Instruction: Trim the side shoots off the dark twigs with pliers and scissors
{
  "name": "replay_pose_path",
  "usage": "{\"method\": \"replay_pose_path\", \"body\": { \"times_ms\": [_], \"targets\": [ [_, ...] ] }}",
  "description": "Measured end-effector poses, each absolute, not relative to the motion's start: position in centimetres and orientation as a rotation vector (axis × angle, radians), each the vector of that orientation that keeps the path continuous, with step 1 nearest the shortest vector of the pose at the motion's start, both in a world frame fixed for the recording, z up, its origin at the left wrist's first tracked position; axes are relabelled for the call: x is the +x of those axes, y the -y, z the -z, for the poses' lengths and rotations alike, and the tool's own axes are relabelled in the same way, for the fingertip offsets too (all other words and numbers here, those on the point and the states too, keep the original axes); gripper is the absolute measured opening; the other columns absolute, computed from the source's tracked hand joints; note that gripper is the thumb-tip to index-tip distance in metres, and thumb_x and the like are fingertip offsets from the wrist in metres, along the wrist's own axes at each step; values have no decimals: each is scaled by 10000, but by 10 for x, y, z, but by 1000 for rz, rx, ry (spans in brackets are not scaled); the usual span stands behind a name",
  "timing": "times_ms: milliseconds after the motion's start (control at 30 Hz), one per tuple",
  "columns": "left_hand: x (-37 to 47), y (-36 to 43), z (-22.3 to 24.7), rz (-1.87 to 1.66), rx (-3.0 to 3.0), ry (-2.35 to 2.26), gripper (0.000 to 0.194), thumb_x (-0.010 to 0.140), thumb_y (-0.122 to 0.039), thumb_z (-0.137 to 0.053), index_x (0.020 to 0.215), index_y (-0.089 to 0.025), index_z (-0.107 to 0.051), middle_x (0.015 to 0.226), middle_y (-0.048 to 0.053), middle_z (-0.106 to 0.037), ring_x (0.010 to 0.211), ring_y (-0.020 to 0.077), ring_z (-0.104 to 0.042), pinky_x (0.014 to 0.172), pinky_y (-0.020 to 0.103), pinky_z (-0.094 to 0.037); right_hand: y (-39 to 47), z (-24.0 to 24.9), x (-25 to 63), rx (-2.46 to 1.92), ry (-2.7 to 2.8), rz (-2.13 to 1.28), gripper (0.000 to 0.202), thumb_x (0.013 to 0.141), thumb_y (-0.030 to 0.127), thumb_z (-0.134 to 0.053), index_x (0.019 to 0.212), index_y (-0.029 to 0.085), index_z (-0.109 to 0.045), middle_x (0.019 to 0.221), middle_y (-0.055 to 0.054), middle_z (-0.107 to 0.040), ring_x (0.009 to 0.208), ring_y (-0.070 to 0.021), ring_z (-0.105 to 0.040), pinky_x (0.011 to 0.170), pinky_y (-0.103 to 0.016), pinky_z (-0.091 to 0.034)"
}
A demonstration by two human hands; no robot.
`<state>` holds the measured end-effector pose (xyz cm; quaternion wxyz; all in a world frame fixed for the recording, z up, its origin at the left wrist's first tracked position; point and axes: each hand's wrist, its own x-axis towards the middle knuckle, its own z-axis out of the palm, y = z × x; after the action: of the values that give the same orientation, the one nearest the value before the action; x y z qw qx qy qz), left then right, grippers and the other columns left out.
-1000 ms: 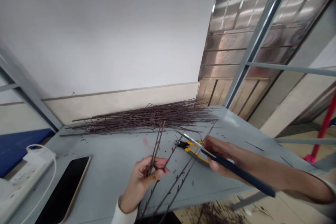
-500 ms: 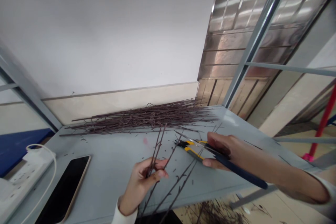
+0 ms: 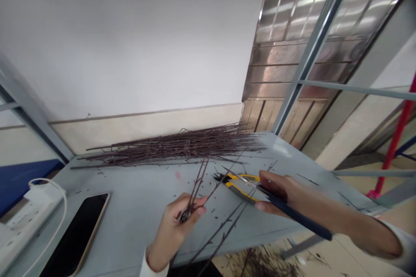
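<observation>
My left hand [image 3: 177, 229] is pinched shut on a thin bundle of dark twigs [image 3: 196, 184], thumb and fingers clamped around the stems low down. The tips rise up and away from me over the grey table [image 3: 136, 207]; the lower ends run past the table's near edge. My right hand [image 3: 276, 192] is closed around a long tool with a dark blue handle [image 3: 299, 220]. Its slim metal end [image 3: 238, 176] points left toward the twigs, just short of them. Cannot tell what kind of tool it is.

Yellow-handled cutters [image 3: 238, 184] lie on the table under the tool's metal end, just beside my right fingers. Two loose twigs [image 3: 224, 229] lie slanted across the table's near edge between my hands. A big pile of the same twigs [image 3: 175, 147] sits along the far edge by the wall. Small clippings are scattered over the surface. Far left: a phone [image 3: 76, 236] face up, and beside it a white power strip [image 3: 22, 218] with a cable.
</observation>
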<state>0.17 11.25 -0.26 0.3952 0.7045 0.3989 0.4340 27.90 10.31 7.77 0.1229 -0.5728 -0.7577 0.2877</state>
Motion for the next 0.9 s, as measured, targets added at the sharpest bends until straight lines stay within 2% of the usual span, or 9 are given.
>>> {"method": "replay_pose_path", "body": {
  "times_ms": [100,200,267,367,467,667,800,900],
  "targets": [
    [12,-107,2,-1231,2069,-1020,170,874,-176,-521,900,-165,-689,703,34,-594,706,153,-554,672,259,-471,-104,-75,282,-1635,2217,-852,491,757,703,-450,713,228,-333,543,77,-313,488,-90,-306,450,-232,-220],
    [21,-100,6,-1369,2317,-1028,259,892,-96,-453,1049,-187,-638,723,36,-572,702,160,-511,642,266,-465,-104,-77,285,-1688,2158,-971,470,782,690,-426,736,230,-340,501,85,-341,415,-80,-308,403,-229,-220],
    [26,-95,7,-1423,2444,-1057,321,896,-84,-436,1160,-193,-582,732,38,-560,690,165,-492,625,267,-467,-103,-81,286,-1718,2156,-996,429,811,647,-428,750,230,-348,512,77,-384,414,-88,-344,404,-235,-260],
    [31,-90,7,-1400,2593,-1088,361,907,-101,-419,1250,-170,-511,768,53,-574,687,171,-491,613,270,-476,-101,-89,285,-1674,2257,-816,383,821,588,-470,743,228,-362,602,48,-432,519,-115,-414,480,-256,-330],
    [34,-87,8,-1330,2664,-1106,373,916,-116,-402,1279,-151,-479,788,64,-588,694,182,-501,602,280,-479,-100,-97,281,-1724,2243,-701,378,823,574,-477,711,232,-360,572,49,-415,513,-124,-417,482,-263,-317],
    [32,-90,14,-1385,2591,-1184,337,892,-99,-444,1204,-167,-551,762,52,-581,689,180,-497,630,286,-464,-103,-98,277,-1877,2160,-621,478,724,633,-549,608,235,-312,480,49,-401,459,-125,-421,421,-236,-251],
    [27,-96,9,-1527,2337,-1272,225,865,-100,-484,985,-187,-653,695,23,-551,661,160,-496,627,256,-444,-101,-94,284,-1832,2217,-569,460,708,638,-553,660,231,-344,562,34,-479,507,-134,-457,466,-244,-298],
    [22,-101,2,-1581,2054,-1347,185,847,-139,-513,931,-180,-673,680,8,-548,634,138,-515,616,226,-444,-91,-87,294,-1696,2280,-597,417,716,614,-564,738,227,-410,621,33,-521,524,-131,-468,500,-248,-345]
  ]
}}
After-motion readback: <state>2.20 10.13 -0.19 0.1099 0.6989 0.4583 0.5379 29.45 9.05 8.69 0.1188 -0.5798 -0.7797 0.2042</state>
